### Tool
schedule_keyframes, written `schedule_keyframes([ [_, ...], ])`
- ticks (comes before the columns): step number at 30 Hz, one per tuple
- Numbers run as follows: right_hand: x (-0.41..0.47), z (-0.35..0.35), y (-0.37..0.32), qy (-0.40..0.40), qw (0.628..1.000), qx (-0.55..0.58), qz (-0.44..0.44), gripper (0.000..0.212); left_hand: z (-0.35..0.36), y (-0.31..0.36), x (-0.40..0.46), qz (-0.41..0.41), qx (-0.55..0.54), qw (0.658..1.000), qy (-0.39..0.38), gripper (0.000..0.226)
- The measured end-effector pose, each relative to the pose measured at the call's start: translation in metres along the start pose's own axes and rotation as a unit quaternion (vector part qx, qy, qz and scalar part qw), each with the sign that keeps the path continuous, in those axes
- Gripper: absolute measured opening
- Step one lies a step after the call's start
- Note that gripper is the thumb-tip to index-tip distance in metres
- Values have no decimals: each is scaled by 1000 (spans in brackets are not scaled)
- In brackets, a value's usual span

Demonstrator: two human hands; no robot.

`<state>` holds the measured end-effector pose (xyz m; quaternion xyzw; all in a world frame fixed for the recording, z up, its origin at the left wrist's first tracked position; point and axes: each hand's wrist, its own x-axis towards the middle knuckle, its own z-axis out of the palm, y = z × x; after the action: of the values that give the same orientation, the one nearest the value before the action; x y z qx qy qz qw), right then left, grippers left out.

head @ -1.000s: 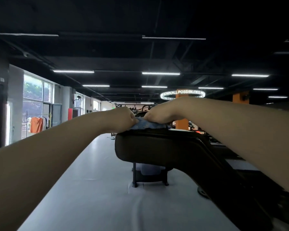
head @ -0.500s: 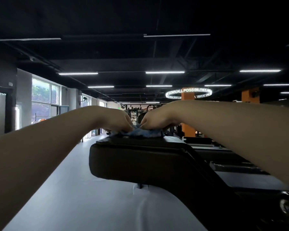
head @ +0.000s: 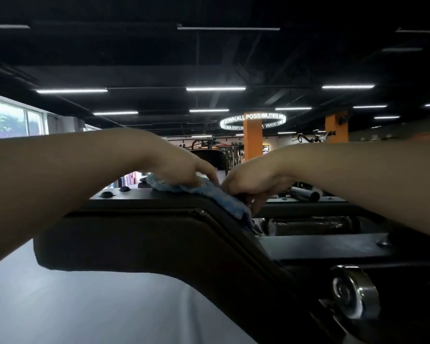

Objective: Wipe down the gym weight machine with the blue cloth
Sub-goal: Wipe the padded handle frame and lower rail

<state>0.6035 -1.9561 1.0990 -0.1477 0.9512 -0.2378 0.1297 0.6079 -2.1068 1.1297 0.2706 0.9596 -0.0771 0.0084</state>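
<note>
Wiping the dark padded gym weight machine [head: 139, 234] with a crumpled light-blue cloth [head: 209, 194], both hands at its top edge.

The ring-shaped lit ceiling sign [head: 253, 121] reads in part "DOWN ALL POSSIBILITI"; the rest is unreadable. The left hand [head: 184, 170], forearm extended and fingers fairly straight, presses the cloth flat on the pad's top. The right hand [head: 253, 180] curls its fingers over the cloth's right end, where it drapes down the machine's sloping edge, and grips it.
</note>
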Motion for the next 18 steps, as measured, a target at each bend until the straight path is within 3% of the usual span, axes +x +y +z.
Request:
schedule_keyframes([
  [4,-11,12,35,-7,997,-68,42,25,3,44,16,35,119,991,-48,33],
  [9,-20,17,49,-28,968,-239,75,21,20,92,37,65,194,968,-147,35],
  [14,-53,0,76,-52,939,-317,122,35,26,132,51,105,162,967,-164,35],
  [18,-72,-16,111,-85,921,-348,154,38,29,152,64,92,137,969,-186,52],
])
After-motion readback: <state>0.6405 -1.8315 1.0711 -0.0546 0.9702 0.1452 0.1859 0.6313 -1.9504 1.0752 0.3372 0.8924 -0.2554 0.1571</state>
